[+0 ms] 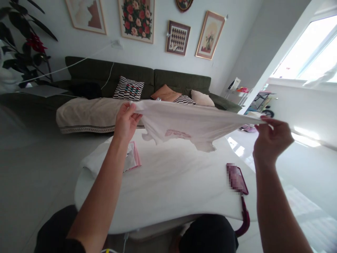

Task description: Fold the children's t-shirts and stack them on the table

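Note:
A white T-shirt [181, 119] with a faded reddish print is stretched in the air above the white-covered table [168, 196]. Its top edge is pulled nearly straight between my hands, and the rest hangs below in loose folds. My left hand [126, 121] pinches one end of that edge, thumb on top. At the other end, my right hand [272, 137] has its fingers closed on the drawn-out fabric. Beneath my left wrist, a folded pink and grey-white item [133, 156] lies on the table, partly hidden by my forearm.
A phone-like object [238, 179] with a dark red strap [245, 216] lies at the table's right side, the strap hanging over the edge. Behind the table stands a dark green sofa [181, 79] with cushions and a cream throw [86, 114]. My knees are under the near edge.

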Demonstrator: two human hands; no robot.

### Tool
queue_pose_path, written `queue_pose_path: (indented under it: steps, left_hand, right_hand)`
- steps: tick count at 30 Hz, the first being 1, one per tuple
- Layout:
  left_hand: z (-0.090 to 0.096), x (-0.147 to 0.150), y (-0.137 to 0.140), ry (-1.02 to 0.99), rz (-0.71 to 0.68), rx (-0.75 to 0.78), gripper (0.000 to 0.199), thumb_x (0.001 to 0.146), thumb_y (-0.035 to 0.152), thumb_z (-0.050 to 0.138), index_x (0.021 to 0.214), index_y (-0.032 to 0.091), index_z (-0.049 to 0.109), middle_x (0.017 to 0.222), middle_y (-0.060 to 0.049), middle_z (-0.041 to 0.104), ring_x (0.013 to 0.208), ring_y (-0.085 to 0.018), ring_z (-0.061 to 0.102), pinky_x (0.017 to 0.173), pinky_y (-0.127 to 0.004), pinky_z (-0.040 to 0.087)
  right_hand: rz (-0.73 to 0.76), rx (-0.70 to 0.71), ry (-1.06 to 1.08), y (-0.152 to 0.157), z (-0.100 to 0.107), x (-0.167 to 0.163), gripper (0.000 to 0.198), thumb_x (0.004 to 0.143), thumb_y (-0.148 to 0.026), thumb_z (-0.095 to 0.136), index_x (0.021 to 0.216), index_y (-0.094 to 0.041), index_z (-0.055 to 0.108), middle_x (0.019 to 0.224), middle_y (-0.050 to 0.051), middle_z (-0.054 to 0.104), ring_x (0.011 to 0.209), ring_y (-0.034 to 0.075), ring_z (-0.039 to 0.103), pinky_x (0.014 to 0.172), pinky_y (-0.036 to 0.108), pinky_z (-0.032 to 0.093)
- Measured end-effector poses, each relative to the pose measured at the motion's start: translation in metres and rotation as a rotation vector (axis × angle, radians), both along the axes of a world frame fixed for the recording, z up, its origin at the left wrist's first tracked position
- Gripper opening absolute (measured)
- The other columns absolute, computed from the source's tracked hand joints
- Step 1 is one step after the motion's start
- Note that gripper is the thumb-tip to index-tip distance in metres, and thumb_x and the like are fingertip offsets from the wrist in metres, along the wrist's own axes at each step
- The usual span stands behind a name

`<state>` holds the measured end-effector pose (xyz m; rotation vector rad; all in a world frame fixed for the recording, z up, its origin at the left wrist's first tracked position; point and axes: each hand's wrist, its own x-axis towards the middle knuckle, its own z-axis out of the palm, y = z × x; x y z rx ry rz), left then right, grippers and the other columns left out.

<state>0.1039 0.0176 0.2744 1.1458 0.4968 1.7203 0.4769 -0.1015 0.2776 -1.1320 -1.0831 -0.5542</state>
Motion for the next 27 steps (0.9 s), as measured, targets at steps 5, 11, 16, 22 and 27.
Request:
queue_pose_path:
  steps: [5, 11, 16, 22, 27]
  left_hand:
    - [-0.097, 0.004, -0.075, 0.381, 0.122, -0.293, 0.022, 0.083, 0.035, 0.049, 0.093, 0.017, 0.054, 0.094, -0.002, 0.059, 0.085, -0.014, 0.057, 0.074, -0.030, 0.048]
    - [-0.184, -0.002, -0.145, 0.738, 0.145, -0.501, 0.032, 0.084, 0.035, 0.050, 0.110, 0.017, 0.051, 0.112, -0.006, 0.053, 0.095, -0.019, 0.054, 0.080, -0.039, 0.047]
    - [-0.220, -0.018, -0.167, 0.955, 0.110, -0.590, 0.029, 0.085, 0.035, 0.049, 0.107, 0.017, 0.053, 0.110, -0.006, 0.054, 0.092, -0.017, 0.055, 0.077, -0.036, 0.048]
    - [-0.264, -0.033, -0.166, 1.241, -0.031, -0.598, 0.021, 0.079, 0.012, 0.044, 0.098, 0.017, 0.050, 0.057, 0.008, 0.047, 0.049, -0.010, 0.053, 0.049, -0.019, 0.040]
    - [-0.268, -0.044, -0.160, 1.612, -0.030, -0.455, 0.029, 0.078, 0.016, 0.041, 0.107, 0.015, 0.049, 0.068, 0.002, 0.056, 0.068, -0.014, 0.058, 0.066, -0.023, 0.043]
  right_hand:
    - [-0.068, -0.229, 0.278, -0.056, -0.127, -0.009, 0.026, 0.077, -0.031, 0.052, 0.096, -0.015, 0.060, 0.101, 0.011, 0.063, 0.095, 0.021, 0.059, 0.081, 0.037, 0.048]
    - [-0.123, -0.837, 0.227, -0.107, -0.271, 0.004, 0.029, 0.070, -0.036, 0.046, 0.086, -0.018, 0.061, 0.100, 0.010, 0.065, 0.075, 0.021, 0.064, 0.068, 0.032, 0.049]
    - [-0.175, -1.017, 0.156, -0.132, -0.302, 0.021, 0.027, 0.069, -0.035, 0.042, 0.082, -0.021, 0.060, 0.089, 0.006, 0.066, 0.067, 0.021, 0.064, 0.061, 0.030, 0.048]
    - [-0.195, -1.006, -0.063, -0.123, -0.281, 0.000, 0.028, 0.078, -0.033, 0.035, 0.086, -0.020, 0.058, 0.107, 0.010, 0.057, 0.084, 0.022, 0.061, 0.073, 0.034, 0.047]
    - [0.126, -1.039, -0.203, -0.073, -0.265, -0.082, 0.033, 0.087, -0.030, 0.029, 0.100, -0.019, 0.057, 0.121, 0.010, 0.051, 0.110, 0.020, 0.051, 0.090, 0.033, 0.041]
